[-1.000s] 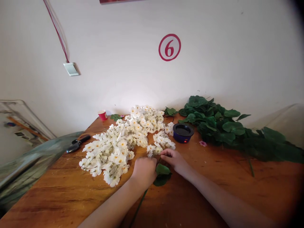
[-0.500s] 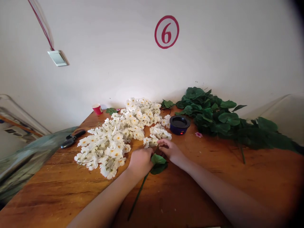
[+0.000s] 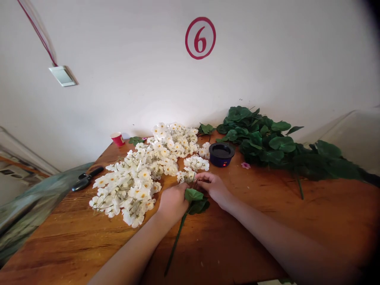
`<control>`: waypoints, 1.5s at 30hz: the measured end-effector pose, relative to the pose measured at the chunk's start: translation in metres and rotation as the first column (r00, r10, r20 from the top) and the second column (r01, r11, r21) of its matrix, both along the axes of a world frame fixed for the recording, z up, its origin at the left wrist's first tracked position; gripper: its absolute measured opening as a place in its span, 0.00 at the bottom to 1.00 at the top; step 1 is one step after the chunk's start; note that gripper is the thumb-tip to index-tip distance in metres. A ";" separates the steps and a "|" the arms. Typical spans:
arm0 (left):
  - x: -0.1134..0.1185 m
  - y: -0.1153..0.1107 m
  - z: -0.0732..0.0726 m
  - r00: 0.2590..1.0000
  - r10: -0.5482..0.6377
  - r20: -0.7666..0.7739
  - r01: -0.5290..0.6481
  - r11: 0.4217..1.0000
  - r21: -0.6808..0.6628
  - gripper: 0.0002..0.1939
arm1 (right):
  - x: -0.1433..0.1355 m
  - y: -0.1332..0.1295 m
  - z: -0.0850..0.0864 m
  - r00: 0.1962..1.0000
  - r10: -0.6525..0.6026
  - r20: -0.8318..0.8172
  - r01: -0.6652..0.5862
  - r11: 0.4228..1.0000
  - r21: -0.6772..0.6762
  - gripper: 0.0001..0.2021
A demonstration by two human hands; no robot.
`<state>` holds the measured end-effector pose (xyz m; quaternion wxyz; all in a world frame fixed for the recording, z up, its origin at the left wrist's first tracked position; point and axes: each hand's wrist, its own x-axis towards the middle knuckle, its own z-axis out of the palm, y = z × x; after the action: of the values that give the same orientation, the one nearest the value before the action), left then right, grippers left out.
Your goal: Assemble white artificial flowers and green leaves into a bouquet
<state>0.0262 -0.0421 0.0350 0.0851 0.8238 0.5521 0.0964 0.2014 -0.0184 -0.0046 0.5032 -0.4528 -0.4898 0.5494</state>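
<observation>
My left hand (image 3: pixel 173 202) is closed around a green stem (image 3: pixel 175 245) that slants down toward the table's near edge. Green leaves (image 3: pixel 194 195) on this stem hang between my two hands. My right hand (image 3: pixel 214 189) has its thumb and fingers pinched at the stem's upper end, where whatever they grip is too small to make out. White flowers with yellow centres (image 3: pixel 196 163) lie just beyond my fingertips. A large heap of white flowers (image 3: pixel 139 180) spreads to the left of my left hand.
A dark round pot (image 3: pixel 222 154) with a red light stands beyond my right hand. Green leaves (image 3: pixel 267 146) are piled at the back right, near a pink flower (image 3: pixel 245 165). A red cup (image 3: pixel 118 139) and black-handled cutters (image 3: pixel 86 179) are at the left of the wooden table (image 3: pixel 74 237).
The view has shifted slightly, so most things appear a little further left. The stem's lower end has swung slightly right. Both hands remain close together at its upper part.
</observation>
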 end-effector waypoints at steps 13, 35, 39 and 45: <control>0.002 -0.009 0.009 0.994 -0.105 -0.022 0.105 0.994 0.029 0.10 | 0.000 0.004 -0.007 0.990 0.027 -0.136 -0.035 0.998 -0.059 0.14; 0.003 -0.012 -0.004 0.989 -0.151 0.001 0.149 0.976 0.159 0.09 | 0.001 0.009 -0.016 0.997 0.053 -0.062 -0.056 0.998 -0.039 0.17; 0.004 -0.009 -0.012 0.983 -0.177 0.048 0.164 0.965 0.205 0.09 | -0.001 0.009 -0.017 0.997 0.055 -0.053 -0.056 0.998 -0.018 0.16; 0.005 -0.002 -0.026 0.976 -0.182 0.117 0.152 0.962 0.226 0.10 | 0.000 0.008 -0.017 0.997 0.055 0.054 -0.057 0.998 0.022 0.13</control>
<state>0.0311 -0.0442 0.0093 0.0406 0.8632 0.4597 0.2047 0.2010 -0.0106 -0.0211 0.4796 -0.4474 -0.5218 0.5454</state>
